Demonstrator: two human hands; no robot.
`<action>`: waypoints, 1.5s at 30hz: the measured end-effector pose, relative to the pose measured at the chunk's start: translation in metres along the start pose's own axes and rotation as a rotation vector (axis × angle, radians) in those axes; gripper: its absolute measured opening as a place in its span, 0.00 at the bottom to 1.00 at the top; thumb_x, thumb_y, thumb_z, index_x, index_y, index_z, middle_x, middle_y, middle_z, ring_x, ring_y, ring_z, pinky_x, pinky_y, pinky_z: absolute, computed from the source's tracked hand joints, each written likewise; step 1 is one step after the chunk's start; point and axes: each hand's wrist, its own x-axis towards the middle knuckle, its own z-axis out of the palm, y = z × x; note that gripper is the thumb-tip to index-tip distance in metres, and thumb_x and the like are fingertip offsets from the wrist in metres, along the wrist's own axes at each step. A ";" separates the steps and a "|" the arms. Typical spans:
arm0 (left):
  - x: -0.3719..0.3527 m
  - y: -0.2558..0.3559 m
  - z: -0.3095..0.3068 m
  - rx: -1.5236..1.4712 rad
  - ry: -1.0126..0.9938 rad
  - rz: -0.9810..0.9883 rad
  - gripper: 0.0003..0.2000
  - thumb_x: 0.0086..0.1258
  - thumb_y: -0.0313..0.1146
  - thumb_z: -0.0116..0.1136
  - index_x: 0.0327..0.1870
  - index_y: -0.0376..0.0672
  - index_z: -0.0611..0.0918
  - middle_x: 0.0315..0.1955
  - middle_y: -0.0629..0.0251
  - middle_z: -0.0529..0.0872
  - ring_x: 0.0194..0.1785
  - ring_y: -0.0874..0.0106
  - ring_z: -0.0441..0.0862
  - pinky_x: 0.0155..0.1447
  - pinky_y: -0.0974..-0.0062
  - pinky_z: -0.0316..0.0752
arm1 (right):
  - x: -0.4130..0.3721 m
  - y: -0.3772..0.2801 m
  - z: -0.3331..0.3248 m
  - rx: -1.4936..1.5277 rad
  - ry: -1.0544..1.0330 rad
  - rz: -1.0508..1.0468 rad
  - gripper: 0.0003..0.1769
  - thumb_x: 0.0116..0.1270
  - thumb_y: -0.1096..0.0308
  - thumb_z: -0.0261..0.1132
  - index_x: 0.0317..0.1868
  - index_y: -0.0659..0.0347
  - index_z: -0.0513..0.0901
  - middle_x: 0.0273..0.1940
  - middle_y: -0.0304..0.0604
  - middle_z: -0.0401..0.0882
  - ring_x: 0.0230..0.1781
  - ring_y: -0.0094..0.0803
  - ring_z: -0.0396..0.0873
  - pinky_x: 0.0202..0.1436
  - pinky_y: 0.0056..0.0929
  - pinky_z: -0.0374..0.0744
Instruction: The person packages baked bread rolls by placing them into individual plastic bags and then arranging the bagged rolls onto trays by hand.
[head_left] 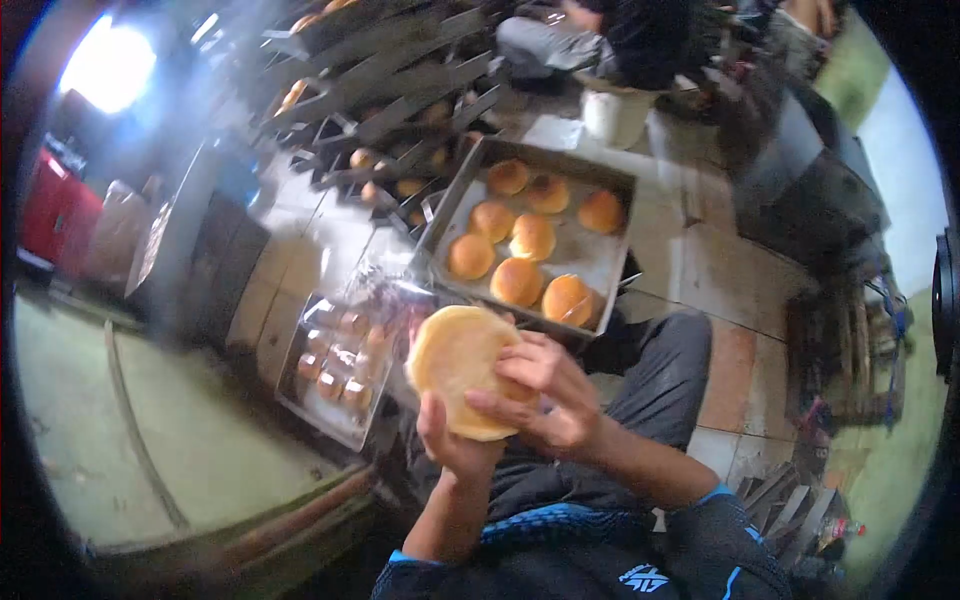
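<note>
A round, pale bun with a golden edge is held up above my lap, its flat pale face toward the camera. My left hand grips it from below at its lower left, thumb on the face. From the right, my right hand holds the same bun, with thumb and fingers across its face. Just beyond my hands, a metal tray holds several browned round buns. A smaller tray with several wrapped buns lies to the left of my hands.
Stacked dark trays with buns fill the top left. Another person sits beyond the tray, near a white bucket. Dark boxes stand at right; a plastic bottle lies lower right. A bright lamp shines at upper left.
</note>
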 end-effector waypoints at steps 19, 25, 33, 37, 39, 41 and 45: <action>0.022 0.023 0.014 -0.640 -0.487 -0.122 0.45 0.73 0.67 0.35 0.79 0.37 0.57 0.75 0.41 0.64 0.74 0.46 0.68 0.75 0.48 0.68 | 0.001 -0.009 -0.024 -0.032 -0.183 -0.116 0.30 0.68 0.68 0.59 0.71 0.59 0.74 0.75 0.61 0.64 0.76 0.54 0.65 0.75 0.49 0.73; 0.030 -0.017 0.004 0.052 -0.095 -0.049 0.41 0.70 0.61 0.45 0.78 0.41 0.62 0.68 0.40 0.72 0.67 0.48 0.76 0.65 0.45 0.77 | 0.013 -0.011 -0.006 -0.067 -0.243 0.152 0.31 0.67 0.71 0.60 0.72 0.61 0.73 0.75 0.63 0.64 0.78 0.56 0.62 0.80 0.52 0.65; 0.055 -0.007 -0.035 -0.128 0.281 -0.193 0.36 0.69 0.60 0.51 0.71 0.43 0.71 0.57 0.52 0.82 0.54 0.53 0.84 0.57 0.49 0.83 | -0.039 0.014 0.002 0.573 -0.644 0.382 0.17 0.63 0.73 0.68 0.54 0.64 0.84 0.53 0.52 0.82 0.53 0.49 0.83 0.57 0.41 0.81; 0.052 -0.025 -0.056 0.096 0.146 -0.274 0.34 0.70 0.54 0.50 0.71 0.38 0.70 0.60 0.51 0.80 0.61 0.55 0.81 0.61 0.53 0.81 | -0.019 0.025 0.017 0.637 -0.517 0.375 0.12 0.64 0.73 0.71 0.46 0.65 0.84 0.40 0.49 0.82 0.39 0.50 0.84 0.43 0.43 0.80; 0.054 -0.021 -0.048 0.133 0.186 -0.326 0.32 0.71 0.52 0.49 0.70 0.38 0.71 0.58 0.50 0.81 0.58 0.55 0.82 0.58 0.54 0.83 | -0.011 0.022 0.014 0.748 -0.610 0.346 0.10 0.63 0.73 0.71 0.43 0.66 0.84 0.35 0.48 0.82 0.37 0.48 0.84 0.41 0.42 0.79; 0.059 -0.013 -0.056 -0.083 0.153 -0.349 0.31 0.72 0.52 0.49 0.69 0.39 0.72 0.56 0.49 0.82 0.54 0.54 0.85 0.53 0.53 0.85 | 0.004 0.004 -0.003 0.925 -0.560 0.183 0.09 0.61 0.72 0.72 0.39 0.67 0.84 0.30 0.49 0.82 0.35 0.47 0.85 0.39 0.40 0.80; 0.065 0.012 -0.059 -0.285 0.117 -0.441 0.33 0.73 0.57 0.46 0.69 0.40 0.72 0.56 0.50 0.83 0.54 0.54 0.85 0.50 0.49 0.87 | -0.001 0.021 -0.032 1.414 -1.117 0.633 0.09 0.72 0.69 0.66 0.37 0.68 0.84 0.31 0.42 0.84 0.33 0.33 0.85 0.39 0.33 0.82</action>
